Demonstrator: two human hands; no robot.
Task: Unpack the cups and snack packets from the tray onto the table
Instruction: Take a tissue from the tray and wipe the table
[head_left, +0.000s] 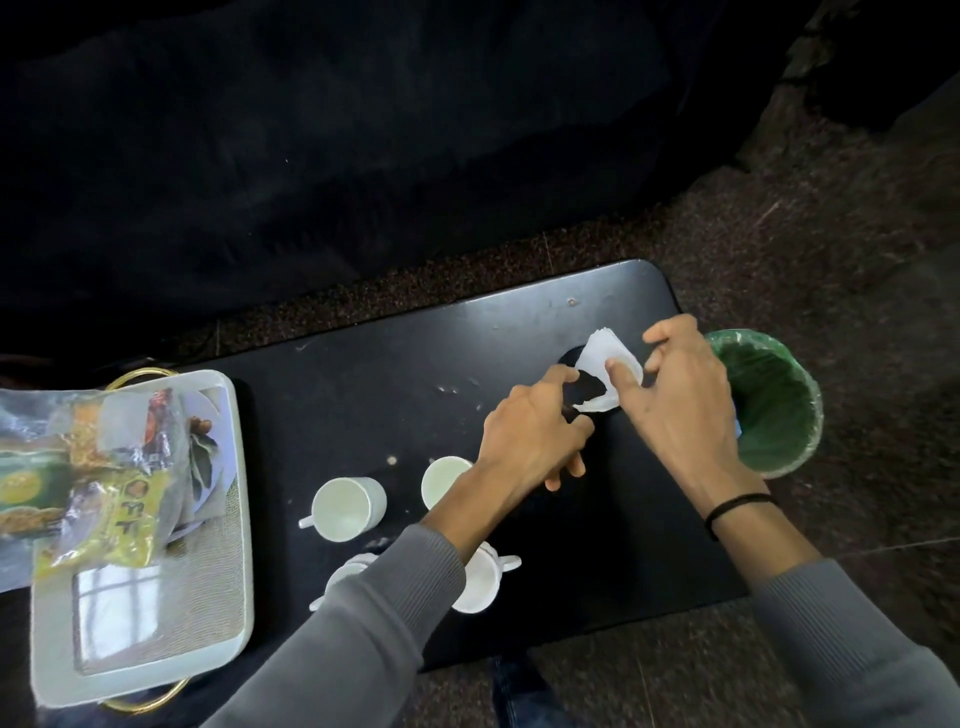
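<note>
Four small white handled cups (348, 509) already out on black table (363, 389), grouped near its front edge. Yellow-green foil snack packets (104, 519) piled across pale rectangular gold-handled tray (244, 519) at left, not yet unpacked. Right hand (680, 410) pinching thin white paper sheets (605, 358) between thumb and fingers. Left hand (530, 431) curled, apparently nipping the sheets' lower edge. Held beside green-lined round bin (774, 405), probably for discarding.

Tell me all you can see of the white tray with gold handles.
The white rectangular tray with rounded corners sits flat on the left end of the black table. A gold loop handle shows at its far and near ends. Its floor looks woven and beige. Clear and yellow snack packets lie across its far half, overhanging the left rim. Neither the left hand nor the right hand touches it.
</note>
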